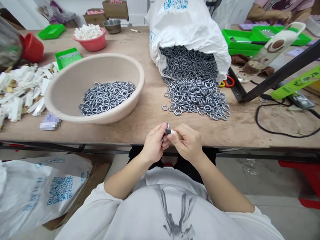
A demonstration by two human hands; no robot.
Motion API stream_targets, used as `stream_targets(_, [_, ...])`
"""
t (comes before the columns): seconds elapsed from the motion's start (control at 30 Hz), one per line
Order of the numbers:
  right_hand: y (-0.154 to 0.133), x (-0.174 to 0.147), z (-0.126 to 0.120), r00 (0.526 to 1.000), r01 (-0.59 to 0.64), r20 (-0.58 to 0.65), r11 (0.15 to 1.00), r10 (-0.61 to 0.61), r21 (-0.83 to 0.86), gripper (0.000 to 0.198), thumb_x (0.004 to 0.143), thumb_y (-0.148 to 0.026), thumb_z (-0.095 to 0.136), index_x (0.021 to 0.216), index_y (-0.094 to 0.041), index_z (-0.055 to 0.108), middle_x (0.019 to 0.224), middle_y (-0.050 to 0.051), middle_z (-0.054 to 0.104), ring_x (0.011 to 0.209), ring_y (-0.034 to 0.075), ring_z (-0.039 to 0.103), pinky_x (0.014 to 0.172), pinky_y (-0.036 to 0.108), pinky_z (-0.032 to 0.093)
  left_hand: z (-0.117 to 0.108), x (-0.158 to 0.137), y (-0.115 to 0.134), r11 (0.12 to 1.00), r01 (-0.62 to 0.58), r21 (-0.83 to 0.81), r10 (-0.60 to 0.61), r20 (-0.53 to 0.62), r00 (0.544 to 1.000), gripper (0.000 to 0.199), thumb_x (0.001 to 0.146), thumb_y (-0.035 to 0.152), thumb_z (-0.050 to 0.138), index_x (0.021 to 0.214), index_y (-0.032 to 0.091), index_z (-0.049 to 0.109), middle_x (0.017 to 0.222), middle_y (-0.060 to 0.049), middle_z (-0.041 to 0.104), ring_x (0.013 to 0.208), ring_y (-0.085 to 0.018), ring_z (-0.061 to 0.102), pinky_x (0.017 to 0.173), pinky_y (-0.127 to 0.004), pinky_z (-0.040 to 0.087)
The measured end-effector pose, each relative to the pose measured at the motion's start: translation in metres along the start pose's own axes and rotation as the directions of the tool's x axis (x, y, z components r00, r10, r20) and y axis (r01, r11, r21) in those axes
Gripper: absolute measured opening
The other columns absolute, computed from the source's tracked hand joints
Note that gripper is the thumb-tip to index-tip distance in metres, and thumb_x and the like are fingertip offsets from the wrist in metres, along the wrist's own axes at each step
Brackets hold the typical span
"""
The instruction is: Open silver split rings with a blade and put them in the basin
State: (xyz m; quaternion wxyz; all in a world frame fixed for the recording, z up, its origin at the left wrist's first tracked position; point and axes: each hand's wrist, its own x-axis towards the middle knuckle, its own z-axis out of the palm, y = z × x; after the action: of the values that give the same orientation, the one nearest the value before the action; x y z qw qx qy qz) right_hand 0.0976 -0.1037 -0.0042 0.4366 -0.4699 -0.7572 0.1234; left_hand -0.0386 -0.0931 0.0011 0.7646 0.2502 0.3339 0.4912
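Observation:
In front of my body, at the table's near edge, my two hands meet. My left hand is closed on a grey metal ring, which shows only in part between the fingertips. My right hand grips a small tool with a pale handle and a dark end that touches or nearly touches the ring; its exact kind is hidden by the fingers. Beyond the hands, a heap of loose grey rings spills from a white woven sack. A beige basin to the left holds many similar rings.
White plastic pieces lie at the left, near a green tray and a red bowl. A black metal bar, a cable and a bottle stand at the right. Another person's arms are beyond.

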Motion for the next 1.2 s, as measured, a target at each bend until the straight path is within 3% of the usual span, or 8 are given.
stream_targets(0.17, [0.009,0.002,0.003,0.99,-0.101,0.103,0.994,0.096,0.044,0.052,0.097,-0.06,0.046,0.064,-0.02,0.053,0.059,-0.001,0.05,0.057,0.012,0.046,0.057,0.027,0.032,-0.002,-0.002,0.0,0.999,0.013,0.034,-0.015,0.057,0.998,0.049,0.071,0.053,0.08,0.07,0.018,0.045,0.051,0.009,0.036,0.039,-0.002,0.026,0.038,-0.015,0.018])
stream_targets(0.33, [0.048,0.031,0.001,0.902,-0.418,0.1,0.907,0.42,-0.047,0.05,0.097,-0.058,0.045,0.064,-0.021,0.053,0.055,-0.003,0.047,0.055,0.014,0.045,0.057,0.028,0.031,-0.011,-0.009,0.002,0.985,0.001,0.171,-0.036,0.205,0.978,0.05,0.079,0.055,0.073,0.063,0.016,0.045,0.052,0.007,0.037,0.041,-0.002,0.03,0.039,-0.016,0.021])
stream_targets(0.53, [0.06,0.086,0.027,0.893,-0.204,0.268,0.857,0.36,-0.474,0.031,0.091,-0.042,0.064,0.112,-0.02,0.069,0.113,0.012,0.07,0.095,0.027,0.065,0.074,0.032,0.042,-0.023,-0.006,0.011,0.968,-0.028,0.251,0.01,0.073,0.997,0.042,0.075,0.052,0.077,0.077,0.012,0.064,0.065,-0.003,0.063,0.044,-0.005,0.045,0.041,-0.019,0.029])
stream_targets(0.7, [0.055,0.102,0.041,0.836,-0.178,0.328,0.784,0.439,-0.595,0.028,0.096,-0.037,0.058,0.108,-0.014,0.069,0.112,0.018,0.07,0.096,0.028,0.066,0.076,0.034,0.044,-0.034,0.0,0.018,0.97,-0.024,0.241,0.025,-0.002,1.0,0.043,0.071,0.044,0.083,0.099,0.013,0.073,0.065,-0.002,0.067,0.044,-0.005,0.048,0.041,-0.017,0.029])
stream_targets(0.87, [0.043,0.069,0.022,0.891,-0.381,0.297,0.921,0.343,0.079,0.03,0.097,-0.045,0.052,0.084,-0.019,0.06,0.081,0.004,0.064,0.076,0.018,0.058,0.07,0.029,0.044,-0.036,0.01,0.016,0.988,-0.042,0.146,0.055,-0.08,0.995,0.043,0.075,0.045,0.078,0.105,0.015,0.068,0.073,-0.003,0.069,0.049,-0.007,0.055,0.042,-0.017,0.038])
stream_targets(0.93, [0.031,0.047,0.019,0.885,-0.461,0.297,0.756,0.358,0.464,0.039,0.093,-0.06,0.053,0.085,-0.021,0.055,0.075,0.0,0.06,0.066,0.014,0.054,0.063,0.027,0.045,-0.029,0.013,0.01,0.991,-0.051,0.121,0.058,-0.061,0.996,0.045,0.074,0.052,0.077,0.096,0.015,0.065,0.076,-0.002,0.067,0.05,-0.008,0.055,0.039,-0.017,0.036])
stream_targets(1.03, [0.011,0.02,0.024,0.831,-0.541,0.322,0.526,0.453,0.657,0.047,0.082,-0.069,0.063,0.081,-0.024,0.048,0.059,-0.006,0.048,0.049,0.011,0.046,0.049,0.025,0.041,-0.016,0.017,-0.003,0.992,-0.065,0.107,0.067,-0.018,0.998,0.049,0.073,0.06,0.077,0.084,0.017,0.055,0.069,0.003,0.056,0.047,-0.005,0.047,0.036,-0.015,0.029])
stream_targets(1.2, [0.001,0.003,0.033,0.794,-0.531,0.218,0.473,0.568,0.703,0.043,0.079,-0.064,0.069,0.087,-0.026,0.05,0.066,-0.005,0.055,0.052,0.013,0.052,0.049,0.026,0.048,-0.004,0.019,-0.016,0.991,-0.081,0.104,0.08,0.017,0.997,0.052,0.073,0.062,0.077,0.078,0.019,0.047,0.061,0.009,0.041,0.042,-0.002,0.033,0.037,-0.014,0.024])
